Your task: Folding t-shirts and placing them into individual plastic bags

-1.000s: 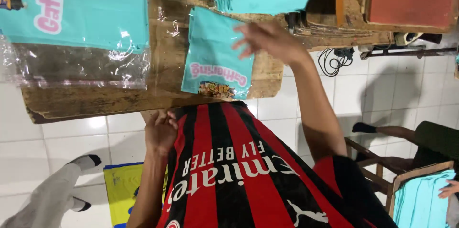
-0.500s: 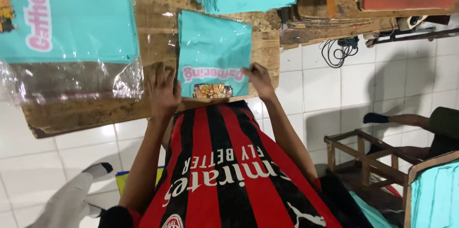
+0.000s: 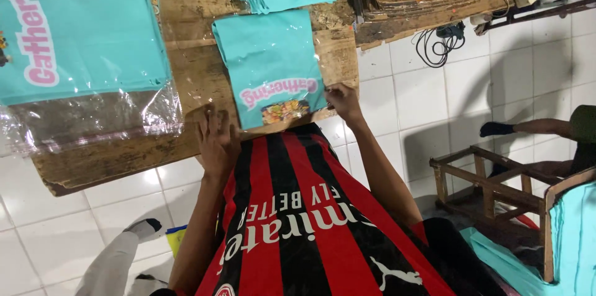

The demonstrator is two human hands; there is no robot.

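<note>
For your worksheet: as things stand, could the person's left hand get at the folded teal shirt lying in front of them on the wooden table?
Probably yes. The left hand rests flat on the wooden table just beside the folded teal shirt, with only bare wood between them; the right hand already touches its other side.

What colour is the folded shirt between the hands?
Turquoise folded shirt, pink lettering, seen from the head view.

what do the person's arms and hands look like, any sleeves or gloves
Both hands are bare: no gloves, rings or watch show on the left hand or the right hand. Both forearms are uncovered, with no sleeve reaching the wrist. The person wears a shirt with red and black vertical stripes and white lettering, apparently short-sleeved; its sleeve ends are hard to make out.
</note>
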